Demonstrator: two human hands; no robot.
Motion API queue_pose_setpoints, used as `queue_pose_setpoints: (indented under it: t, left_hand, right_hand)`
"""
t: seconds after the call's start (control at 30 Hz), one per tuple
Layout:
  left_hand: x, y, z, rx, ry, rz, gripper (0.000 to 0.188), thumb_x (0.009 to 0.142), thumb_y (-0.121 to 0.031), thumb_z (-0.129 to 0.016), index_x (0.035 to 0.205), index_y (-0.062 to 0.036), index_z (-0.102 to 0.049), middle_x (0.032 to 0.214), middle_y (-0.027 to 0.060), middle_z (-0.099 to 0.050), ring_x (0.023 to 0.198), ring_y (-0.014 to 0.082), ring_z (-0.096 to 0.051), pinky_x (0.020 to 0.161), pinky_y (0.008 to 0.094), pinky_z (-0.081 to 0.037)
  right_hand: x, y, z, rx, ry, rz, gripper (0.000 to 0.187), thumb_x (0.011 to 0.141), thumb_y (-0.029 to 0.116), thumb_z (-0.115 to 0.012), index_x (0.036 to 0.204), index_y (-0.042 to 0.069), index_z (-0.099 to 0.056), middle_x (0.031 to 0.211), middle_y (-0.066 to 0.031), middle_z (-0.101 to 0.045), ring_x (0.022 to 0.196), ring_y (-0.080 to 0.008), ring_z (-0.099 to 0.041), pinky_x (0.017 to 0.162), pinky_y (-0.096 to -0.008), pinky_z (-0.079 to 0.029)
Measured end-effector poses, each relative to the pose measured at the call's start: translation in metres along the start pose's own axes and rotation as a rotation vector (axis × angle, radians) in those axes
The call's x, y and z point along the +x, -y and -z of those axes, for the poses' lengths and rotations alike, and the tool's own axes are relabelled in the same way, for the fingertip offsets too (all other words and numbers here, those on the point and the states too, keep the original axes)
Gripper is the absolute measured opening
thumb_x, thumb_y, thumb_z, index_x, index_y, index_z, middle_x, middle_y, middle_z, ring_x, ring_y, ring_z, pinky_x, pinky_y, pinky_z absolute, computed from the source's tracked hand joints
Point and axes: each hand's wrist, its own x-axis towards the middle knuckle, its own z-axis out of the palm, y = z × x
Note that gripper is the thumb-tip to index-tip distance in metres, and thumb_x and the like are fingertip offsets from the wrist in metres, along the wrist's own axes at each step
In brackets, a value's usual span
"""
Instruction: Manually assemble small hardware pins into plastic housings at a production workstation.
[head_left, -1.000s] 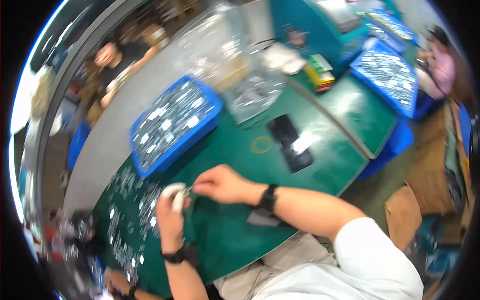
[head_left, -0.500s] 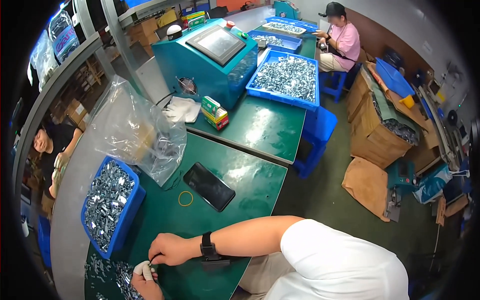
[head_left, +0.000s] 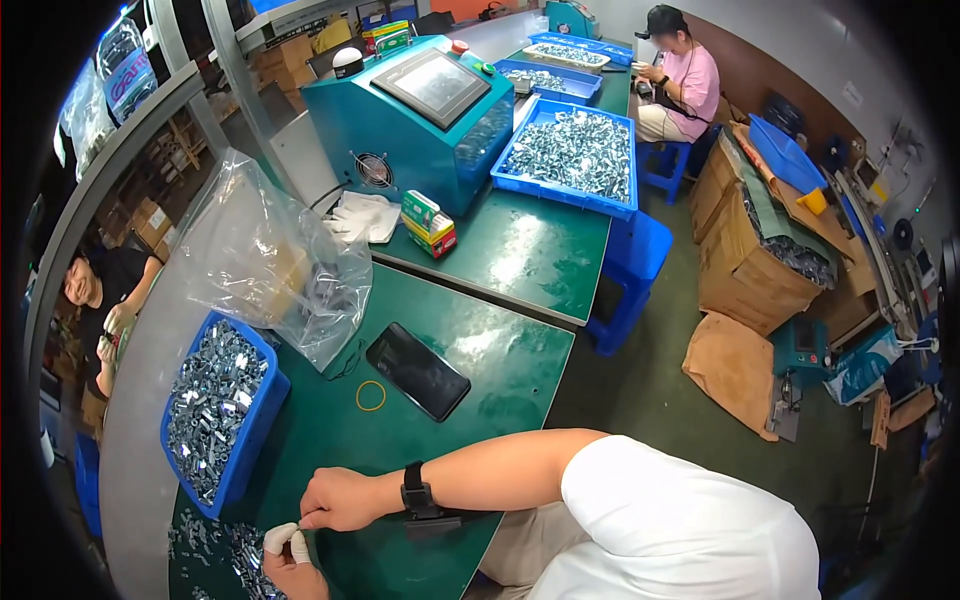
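At the lower left, my left hand [head_left: 291, 570] wears pale coverings on its thumb and finger, which are pinched together. My right hand [head_left: 342, 499], bare with a black band [head_left: 417, 490] on the wrist, has its fingertips closed against those of the left. Whatever sits between the fingers is too small and hidden to name. Beside the left hand lies a pile of small shiny metal pieces [head_left: 250, 562] on the green table [head_left: 400, 560]. A blue bin [head_left: 240, 480] full of similar metal pieces [head_left: 215, 410] stands just beyond.
A black phone [head_left: 418, 371] and a yellow rubber band [head_left: 371, 396] lie past my right arm. Behind are a clear plastic bag [head_left: 250, 250], a small box [head_left: 428, 224], a teal machine [head_left: 400, 130] and a blue tray [head_left: 568, 203] of metal parts. Two people sit farther off.
My fingertips have shifted slightly, and the left thumb and finger point more upright. A dark bit showing at the right fingertips earlier is no longer visible. The far person's hands have risen.
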Motion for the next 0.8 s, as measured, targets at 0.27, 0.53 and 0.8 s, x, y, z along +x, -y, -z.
queue_pose_setpoints:
  t: [0.27,0.53,0.8]
  left_hand:
    - [-0.003,-0.004,-0.001,-0.053,0.030,-0.054,0.021,0.090,0.007,-0.062,0.111,0.0011,-0.062,0.103,0.0058,-0.061,0.091,0.0124,-0.057,0.084,0.0240,-0.046]
    - [-0.001,0.009,0.005,-0.042,0.009,-0.025,0.026,0.090,0.006,-0.064,0.115,0.0024,-0.061,0.103,0.0062,-0.062,0.089,0.0129,-0.059,0.083,0.0244,-0.048]
    - [-0.002,-0.007,-0.004,-0.130,-0.109,0.171,0.008,0.097,-0.007,-0.061,0.100,0.0002,-0.062,0.087,0.0036,-0.063,0.073,0.0086,-0.057,0.064,0.0210,-0.046]
  right_hand:
    - [0.000,-0.001,0.000,0.025,0.010,-0.041,0.018,0.087,0.019,-0.066,0.080,0.003,-0.071,0.065,-0.0127,-0.063,0.060,-0.0305,-0.060,0.055,-0.0402,-0.044]
    - [0.000,0.004,-0.001,0.102,-0.069,-0.054,0.018,0.085,0.018,-0.069,0.079,0.001,-0.070,0.066,-0.0145,-0.065,0.061,-0.0319,-0.061,0.056,-0.0414,-0.045]
    - [0.000,0.003,-0.002,0.118,-0.114,-0.021,0.017,0.085,0.018,-0.069,0.080,0.002,-0.070,0.067,-0.0149,-0.065,0.063,-0.0322,-0.062,0.057,-0.0416,-0.046]
